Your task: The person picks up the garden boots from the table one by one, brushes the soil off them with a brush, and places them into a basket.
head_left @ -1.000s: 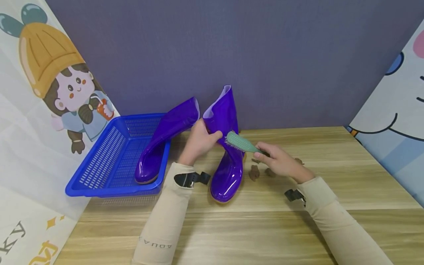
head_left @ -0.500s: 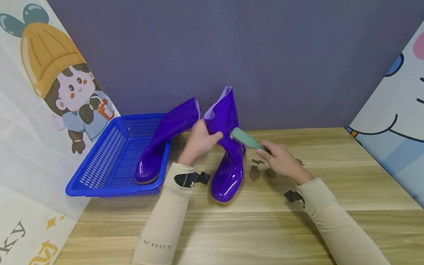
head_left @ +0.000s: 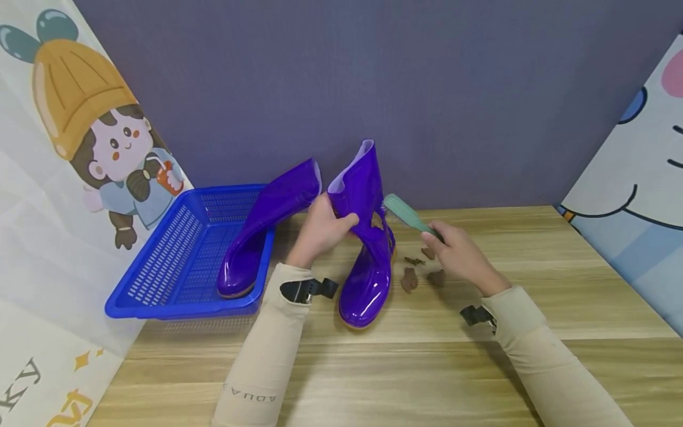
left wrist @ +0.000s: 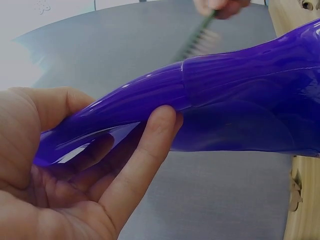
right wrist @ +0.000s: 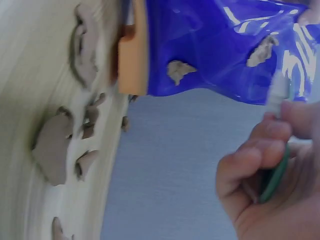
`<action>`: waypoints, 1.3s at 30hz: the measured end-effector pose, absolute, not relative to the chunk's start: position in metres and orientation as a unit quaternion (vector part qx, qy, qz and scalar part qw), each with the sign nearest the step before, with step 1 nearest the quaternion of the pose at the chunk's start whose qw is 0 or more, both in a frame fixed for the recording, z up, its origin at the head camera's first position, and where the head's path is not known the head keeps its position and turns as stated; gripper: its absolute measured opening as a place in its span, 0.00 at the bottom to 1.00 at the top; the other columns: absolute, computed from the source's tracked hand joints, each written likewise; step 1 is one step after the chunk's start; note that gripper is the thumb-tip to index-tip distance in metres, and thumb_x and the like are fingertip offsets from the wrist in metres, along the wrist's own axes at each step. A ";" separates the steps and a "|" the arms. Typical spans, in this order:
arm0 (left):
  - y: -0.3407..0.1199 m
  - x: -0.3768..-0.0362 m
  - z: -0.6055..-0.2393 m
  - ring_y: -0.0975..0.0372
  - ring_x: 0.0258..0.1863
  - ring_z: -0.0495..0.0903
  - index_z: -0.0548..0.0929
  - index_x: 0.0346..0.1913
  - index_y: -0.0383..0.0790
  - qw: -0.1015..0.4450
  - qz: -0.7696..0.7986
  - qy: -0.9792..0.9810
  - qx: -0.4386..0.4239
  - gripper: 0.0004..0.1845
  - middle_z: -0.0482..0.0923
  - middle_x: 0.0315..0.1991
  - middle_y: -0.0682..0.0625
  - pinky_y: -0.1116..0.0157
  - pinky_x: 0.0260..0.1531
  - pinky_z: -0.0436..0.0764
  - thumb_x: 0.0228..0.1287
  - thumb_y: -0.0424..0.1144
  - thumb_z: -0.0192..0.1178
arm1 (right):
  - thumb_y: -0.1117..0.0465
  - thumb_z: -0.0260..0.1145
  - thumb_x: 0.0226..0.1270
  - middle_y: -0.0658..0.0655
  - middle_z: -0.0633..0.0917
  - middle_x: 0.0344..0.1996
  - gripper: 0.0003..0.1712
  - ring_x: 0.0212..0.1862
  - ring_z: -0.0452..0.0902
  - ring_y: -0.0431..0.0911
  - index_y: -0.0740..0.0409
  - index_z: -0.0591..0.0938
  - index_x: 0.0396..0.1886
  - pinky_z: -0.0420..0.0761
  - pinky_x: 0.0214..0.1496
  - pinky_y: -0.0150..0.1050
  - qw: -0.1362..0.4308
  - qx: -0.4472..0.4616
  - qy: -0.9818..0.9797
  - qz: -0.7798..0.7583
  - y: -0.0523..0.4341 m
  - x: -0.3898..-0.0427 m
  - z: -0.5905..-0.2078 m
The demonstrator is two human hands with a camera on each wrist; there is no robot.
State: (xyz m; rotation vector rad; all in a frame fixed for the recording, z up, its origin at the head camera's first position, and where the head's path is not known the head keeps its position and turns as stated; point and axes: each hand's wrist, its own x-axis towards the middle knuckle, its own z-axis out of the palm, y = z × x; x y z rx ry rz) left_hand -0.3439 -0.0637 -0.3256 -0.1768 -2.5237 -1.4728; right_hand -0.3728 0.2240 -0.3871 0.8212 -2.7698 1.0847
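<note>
A shiny purple rain boot (head_left: 365, 290) stands on the table, its shaft leaning a little. My left hand (head_left: 320, 230) grips the upper shaft near the pale-lined opening, fingers and thumb around it in the left wrist view. My right hand (head_left: 461, 255) holds a green brush (head_left: 405, 212) by its handle, bristles toward the back edge of the shaft. In the right wrist view, a brown mud patch (right wrist: 180, 71) clings near the boot's orange sole (right wrist: 134, 55). Another patch of dried mud (right wrist: 262, 51) sits higher up, close to the bristles.
To the left, a blue plastic basket (head_left: 184, 309) holds a second purple boot (head_left: 251, 234), its shaft leaning out over the rim. Several mud pieces (head_left: 409, 280) lie on the wooden table (head_left: 427, 373) right of the standing boot. A grey panel (head_left: 453, 107) rises behind.
My right hand has moved the brush right and slightly up, from across the shaft to its back edge. Mud shows on the shaft where the brush was. The left hand keeps its grip.
</note>
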 end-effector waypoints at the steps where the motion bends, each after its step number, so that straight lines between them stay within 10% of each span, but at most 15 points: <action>1: -0.064 -0.344 -0.326 0.53 0.41 0.81 0.80 0.50 0.31 0.107 -0.500 -0.857 -0.060 0.18 0.84 0.43 0.39 0.55 0.48 0.83 0.57 0.33 0.64 | 0.52 0.52 0.83 0.53 0.72 0.21 0.16 0.19 0.63 0.42 0.59 0.75 0.39 0.67 0.22 0.36 0.029 0.272 -0.891 0.364 0.224 -0.372 -0.385; 13: -0.065 -0.344 -0.327 0.55 0.38 0.80 0.80 0.48 0.31 0.110 -0.503 -0.855 -0.063 0.15 0.83 0.41 0.40 0.58 0.43 0.82 0.57 0.33 0.63 | 0.57 0.56 0.81 0.49 0.69 0.25 0.10 0.27 0.64 0.42 0.57 0.77 0.40 0.69 0.30 0.36 -0.051 0.325 -0.865 0.379 0.210 -0.369 -0.397; 39: -0.068 -0.343 -0.324 0.55 0.34 0.83 0.79 0.47 0.32 0.101 -0.497 -0.861 -0.043 0.15 0.85 0.38 0.40 0.61 0.37 0.82 0.58 0.35 0.63 | 0.55 0.53 0.82 0.52 0.70 0.22 0.13 0.22 0.63 0.43 0.57 0.75 0.38 0.67 0.25 0.36 0.015 0.278 -0.887 0.368 0.217 -0.368 -0.386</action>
